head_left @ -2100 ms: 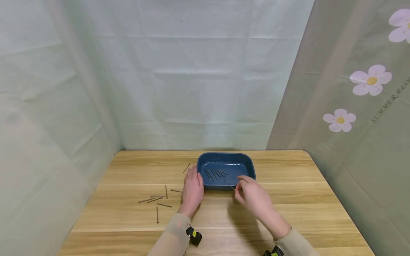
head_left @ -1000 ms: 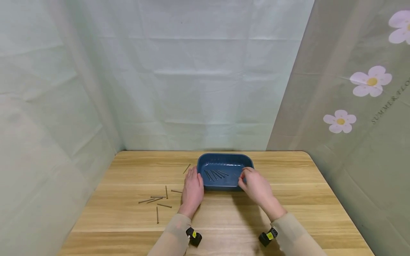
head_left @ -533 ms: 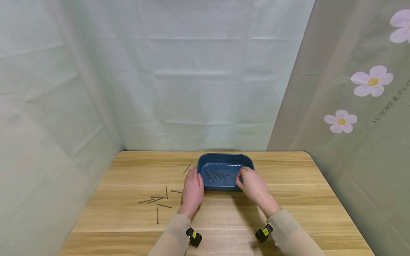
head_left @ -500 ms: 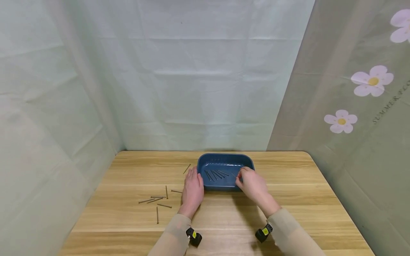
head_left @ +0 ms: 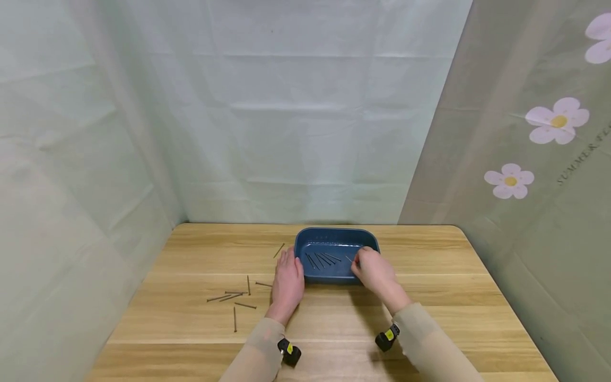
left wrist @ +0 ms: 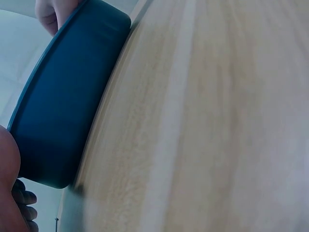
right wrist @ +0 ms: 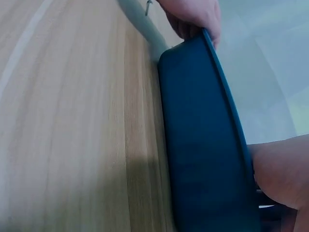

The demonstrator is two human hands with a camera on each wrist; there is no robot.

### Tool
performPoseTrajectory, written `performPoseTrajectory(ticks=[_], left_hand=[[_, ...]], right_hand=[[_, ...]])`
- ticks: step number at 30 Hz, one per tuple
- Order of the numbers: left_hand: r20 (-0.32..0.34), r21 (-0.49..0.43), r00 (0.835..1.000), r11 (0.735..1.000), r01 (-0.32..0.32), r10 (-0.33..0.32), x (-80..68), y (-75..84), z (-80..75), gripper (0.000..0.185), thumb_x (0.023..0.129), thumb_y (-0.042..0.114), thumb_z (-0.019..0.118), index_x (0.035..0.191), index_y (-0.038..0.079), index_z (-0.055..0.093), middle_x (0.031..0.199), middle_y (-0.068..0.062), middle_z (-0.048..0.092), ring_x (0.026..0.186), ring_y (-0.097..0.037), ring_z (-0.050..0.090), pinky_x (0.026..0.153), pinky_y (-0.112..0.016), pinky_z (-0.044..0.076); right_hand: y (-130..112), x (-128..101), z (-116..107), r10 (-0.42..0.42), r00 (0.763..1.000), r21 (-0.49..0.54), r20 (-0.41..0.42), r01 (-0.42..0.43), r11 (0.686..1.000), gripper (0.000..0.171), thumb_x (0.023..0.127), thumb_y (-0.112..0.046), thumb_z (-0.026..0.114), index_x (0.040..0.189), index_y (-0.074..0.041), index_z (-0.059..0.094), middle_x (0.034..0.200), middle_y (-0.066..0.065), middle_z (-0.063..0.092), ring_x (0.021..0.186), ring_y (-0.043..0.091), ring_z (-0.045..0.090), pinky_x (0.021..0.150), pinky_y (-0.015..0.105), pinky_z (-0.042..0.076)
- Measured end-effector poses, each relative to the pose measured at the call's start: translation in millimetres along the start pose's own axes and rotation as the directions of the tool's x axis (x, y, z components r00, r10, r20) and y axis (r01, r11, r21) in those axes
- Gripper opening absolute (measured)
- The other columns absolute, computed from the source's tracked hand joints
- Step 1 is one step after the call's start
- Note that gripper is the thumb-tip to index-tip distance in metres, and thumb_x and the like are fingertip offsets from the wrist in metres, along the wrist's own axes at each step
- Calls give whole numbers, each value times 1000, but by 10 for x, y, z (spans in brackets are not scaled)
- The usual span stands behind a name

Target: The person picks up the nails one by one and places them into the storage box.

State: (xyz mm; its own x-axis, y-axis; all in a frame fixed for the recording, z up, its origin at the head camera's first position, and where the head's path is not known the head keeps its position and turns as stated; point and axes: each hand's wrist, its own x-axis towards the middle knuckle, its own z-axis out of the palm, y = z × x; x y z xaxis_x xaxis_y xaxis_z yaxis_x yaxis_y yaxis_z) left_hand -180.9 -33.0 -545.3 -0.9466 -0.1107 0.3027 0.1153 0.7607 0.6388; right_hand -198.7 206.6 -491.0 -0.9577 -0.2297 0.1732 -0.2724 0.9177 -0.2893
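- Metal nail (head_left: pixel 349 259) at the right-hand part of the blue dish (head_left: pixel 329 279), pinched in the fingertips of your right hand (head_left: pixel 376 270).
- Several dark nails (head_left: pixel 332 257) lie inside the dish, left of the pinched one.
- Your left hand (head_left: pixel 288 278) grips the dish's left end, thumb at the rim.
- More loose nails (head_left: pixel 245 305) lie scattered left of the dish on the wooden table (head_left: pixel 453 276).

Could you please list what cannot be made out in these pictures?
Most of the pinched nail: head view, covered by the right hand.
One end of a loose nail: head view, apparently covered by the left hand.
Interior of the blue dish: both wrist views, blocked by its wall.
The end of the lettering: head view, cut off by the right edge.
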Motion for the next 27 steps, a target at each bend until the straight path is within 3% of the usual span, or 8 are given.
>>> performPoseTrajectory(ticks=[6, 14, 27], left_hand=[[-4, 4, 1000, 1000, -9, 9, 2, -7, -5, 46, 114, 15, 46, 149, -13, 50, 153, -31, 54, 149, -46, 45, 124, -59, 34], [-17, 1, 1000, 1000, -24, 24, -9, -13, -2, 44, 113, 13, 48, 148, -13, 51, 152, -31, 55, 148, -47, 46, 123, -60, 35], [-14, 2, 1000, 1000, -19, 19, 8, -11, -4, 45, 113, 15, 48, 148, -14, 51, 152, -31, 54, 148, -47, 45, 123, -59, 35]], right_hand=[[-10, 101, 30, 41, 997, -11, 65, -40, 999, 10, 93, -16, 75, 85, -10, 75, 94, 5, 66, 77, 19, 65, 68, 40, 60], [-56, 167, 15, 45, 996, -29, 83, -43, 999, 10, 94, -18, 76, 87, -11, 77, 94, 5, 66, 81, 20, 67, 71, 42, 61], [-72, 330, 53, 93, 981, -52, 170, -86, 995, 26, 99, -20, 73, 75, -13, 69, 86, 3, 60, 72, 18, 55, 67, 37, 53]])
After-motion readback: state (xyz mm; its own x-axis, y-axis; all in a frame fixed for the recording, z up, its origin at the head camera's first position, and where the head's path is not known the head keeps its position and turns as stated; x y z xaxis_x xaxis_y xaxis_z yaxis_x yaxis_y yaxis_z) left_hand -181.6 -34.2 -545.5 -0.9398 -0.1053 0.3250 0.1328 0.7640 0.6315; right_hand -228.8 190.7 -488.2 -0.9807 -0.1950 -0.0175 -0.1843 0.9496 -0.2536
